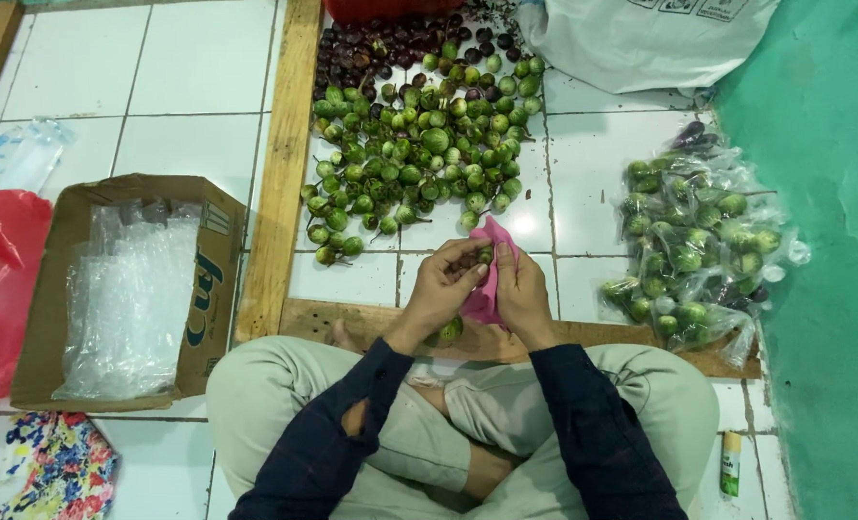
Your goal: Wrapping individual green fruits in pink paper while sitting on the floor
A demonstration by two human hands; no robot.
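Here, you sit cross-legged on the white tiled floor. Your left hand and right hand meet in front of your knees, both clenched on a pink plastic bag held between them. Left fingertips pinch a small green eggplant at the bag's mouth. Another green one sits just under your left wrist. A heap of green eggplants lies on the tiles just beyond your hands, with dark purple ones behind it. Filled clear bags are piled to your right by the green wall. A cardboard box of clear plastic bags sits to your left, a red bag beside it.
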